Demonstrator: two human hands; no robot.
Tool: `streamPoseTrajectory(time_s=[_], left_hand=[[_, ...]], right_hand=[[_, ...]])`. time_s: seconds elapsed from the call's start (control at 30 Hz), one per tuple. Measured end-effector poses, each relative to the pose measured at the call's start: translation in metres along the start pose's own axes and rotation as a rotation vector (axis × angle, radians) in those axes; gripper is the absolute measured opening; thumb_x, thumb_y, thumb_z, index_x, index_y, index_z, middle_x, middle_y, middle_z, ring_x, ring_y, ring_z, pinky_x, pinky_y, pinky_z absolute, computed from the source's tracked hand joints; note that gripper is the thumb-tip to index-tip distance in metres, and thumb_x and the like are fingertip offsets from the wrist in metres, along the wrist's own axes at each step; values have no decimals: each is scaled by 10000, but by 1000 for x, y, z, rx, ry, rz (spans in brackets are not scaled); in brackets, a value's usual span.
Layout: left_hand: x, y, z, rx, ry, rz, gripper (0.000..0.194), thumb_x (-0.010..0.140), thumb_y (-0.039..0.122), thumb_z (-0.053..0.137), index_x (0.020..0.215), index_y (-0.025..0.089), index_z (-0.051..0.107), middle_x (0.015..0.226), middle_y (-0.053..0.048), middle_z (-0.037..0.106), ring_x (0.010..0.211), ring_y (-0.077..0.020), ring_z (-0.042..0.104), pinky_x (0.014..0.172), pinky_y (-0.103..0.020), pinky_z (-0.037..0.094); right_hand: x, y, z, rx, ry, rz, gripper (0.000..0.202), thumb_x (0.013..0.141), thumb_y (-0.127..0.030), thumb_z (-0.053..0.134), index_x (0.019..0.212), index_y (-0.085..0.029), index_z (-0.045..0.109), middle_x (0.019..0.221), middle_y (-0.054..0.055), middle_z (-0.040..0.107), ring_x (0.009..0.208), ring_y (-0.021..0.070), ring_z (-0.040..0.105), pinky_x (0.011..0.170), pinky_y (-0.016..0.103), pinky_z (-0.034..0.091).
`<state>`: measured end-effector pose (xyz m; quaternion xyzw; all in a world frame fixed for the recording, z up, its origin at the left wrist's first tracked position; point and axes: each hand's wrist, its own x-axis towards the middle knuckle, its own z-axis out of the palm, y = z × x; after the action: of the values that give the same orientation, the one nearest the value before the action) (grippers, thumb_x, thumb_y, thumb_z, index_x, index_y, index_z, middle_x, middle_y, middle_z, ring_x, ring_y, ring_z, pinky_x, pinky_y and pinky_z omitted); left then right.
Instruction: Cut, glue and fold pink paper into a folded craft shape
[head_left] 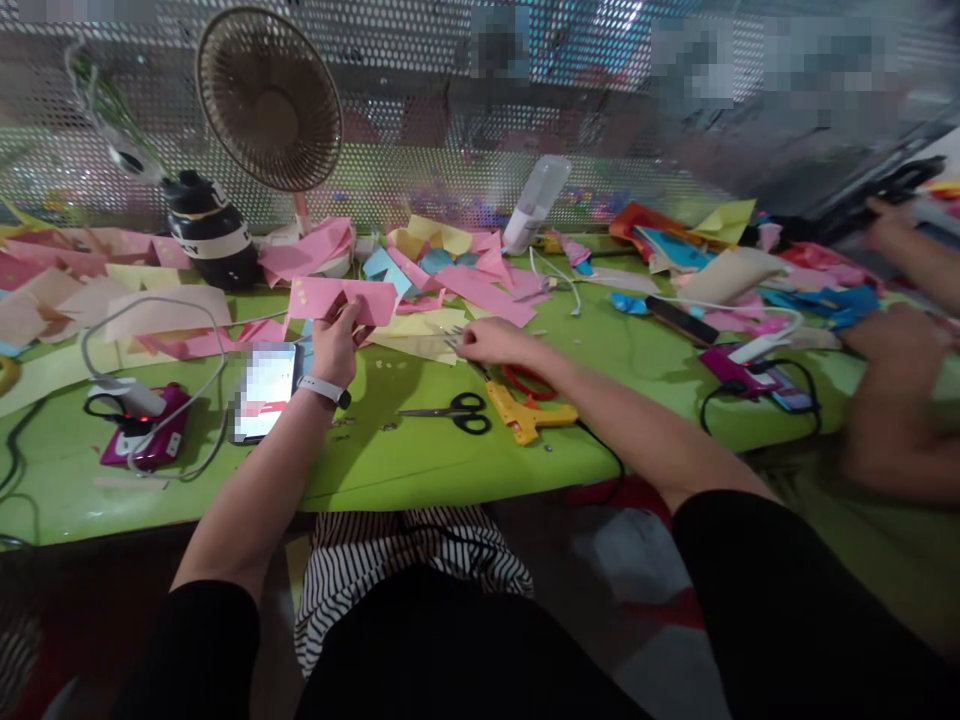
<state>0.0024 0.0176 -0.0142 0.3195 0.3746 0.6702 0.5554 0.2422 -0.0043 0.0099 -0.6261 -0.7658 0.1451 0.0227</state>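
Left hand (335, 350): fingers gripping a pink paper strip (319, 296), thumb on its face, held up above the tabletop (390, 470); small pale marks at the strip's left end.
Right hand (495, 342): fingertips drawn together at a small, blurred metallic-looking item (453, 338); cannot tell how firmly they grip it.
Under the right fingers: a pale yellow sheet (416, 328).
Below the right hand: a yellow glue gun (529, 412), lying on its side, nozzle toward the fingers.
Between the forearms: black-handled scissors (454, 411), blades pointing left, near the glue gun.
Beside the left wrist: a phone (264, 393), screen lit.
Farther left: a purple power strip (169, 428) with a white plug and looping cable.
Behind the hands: scattered pink, yellow and blue paper (480, 290), a black bottle (214, 240), a fan (270, 105), a tilted clear bottle (536, 205).
Far right: a co-worker's blurred arm (892, 400), near a second purple power strip (724, 370).
Back edge: a perforated metal panel (420, 120).
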Motion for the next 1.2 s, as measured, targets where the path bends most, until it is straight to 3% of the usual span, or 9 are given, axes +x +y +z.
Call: streamPoseTrajectory(time_s=[0.1, 0.17, 0.3, 0.4, 0.57, 0.7, 0.8, 1.0, 1.2], left_hand=[[2, 0, 0, -8, -5, 12, 344, 618, 326, 845, 879, 195, 665, 955, -50, 704, 915, -197, 688, 802, -307, 581], [2, 0, -1, -17, -6, 17, 365, 594, 330, 858, 872, 192, 666, 960, -55, 706, 900, -192, 682, 778, -292, 583], [3, 0, -2, -14, -10, 34, 387, 578, 349, 865, 869, 185, 668, 934, -49, 698, 846, -176, 677, 730, -278, 580], [3, -1, -1, -26, -6, 38, 395, 568, 351, 868, 865, 183, 670, 914, -43, 694, 819, -171, 672, 703, -270, 573], [3, -3, 0, -35, 1, 36, 362, 586, 336, 853, 856, 188, 664, 897, -44, 693, 855, -187, 674, 706, -277, 566], [1, -3, -1, -38, -8, 41, 348, 586, 328, 852, 847, 191, 667, 920, -51, 700, 887, -197, 670, 690, -263, 559], [0, -3, -1, -39, -21, 41, 349, 598, 334, 850, 858, 187, 670, 950, -58, 701, 916, -206, 671, 705, -274, 561], [-1, -2, -2, -29, -16, 26, 376, 596, 353, 845, 883, 185, 670, 939, -52, 695, 904, -195, 675, 686, -255, 549], [-3, -4, 0, -22, -4, 27, 415, 575, 372, 860, 893, 179, 675, 953, -72, 707, 908, -201, 677, 691, -252, 552]], right_hand=[[13, 11, -20, 276, -145, 76, 104, 805, -227, 649, 712, -183, 662, 502, -2, 648, 463, 152, 602, 496, 255, 440], [15, 17, -34, 340, -154, 36, 62, 762, -226, 708, 766, -172, 676, 479, -27, 620, 420, 131, 571, 466, 239, 424], [0, 17, -62, 377, 26, -67, 137, 736, -262, 743, 804, -149, 706, 584, -9, 649, 481, 108, 589, 505, 222, 436], [-19, 0, -69, 424, 142, -70, 147, 753, -255, 703, 843, -139, 712, 663, 20, 677, 520, 112, 586, 542, 239, 450], [-32, -38, -26, 499, 140, -155, 128, 732, -229, 666, 817, -151, 721, 690, 21, 691, 573, 125, 587, 552, 236, 430], [-36, -51, 11, 335, 292, -106, 217, 837, -291, 581, 709, -171, 708, 625, 42, 682, 602, 170, 619, 598, 268, 442], [-39, -52, 21, 249, 366, -139, 285, 873, -299, 564, 645, -185, 692, 631, 55, 700, 634, 192, 655, 640, 280, 471], [-30, -64, 48, 539, 544, -191, 219, 900, -284, 551, 891, -190, 748, 763, 40, 762, 658, 182, 698, 598, 265, 524], [-26, -69, 73, 585, 581, -276, 218, 908, -273, 546, 916, -181, 743, 809, 47, 769, 660, 183, 713, 591, 284, 562]])
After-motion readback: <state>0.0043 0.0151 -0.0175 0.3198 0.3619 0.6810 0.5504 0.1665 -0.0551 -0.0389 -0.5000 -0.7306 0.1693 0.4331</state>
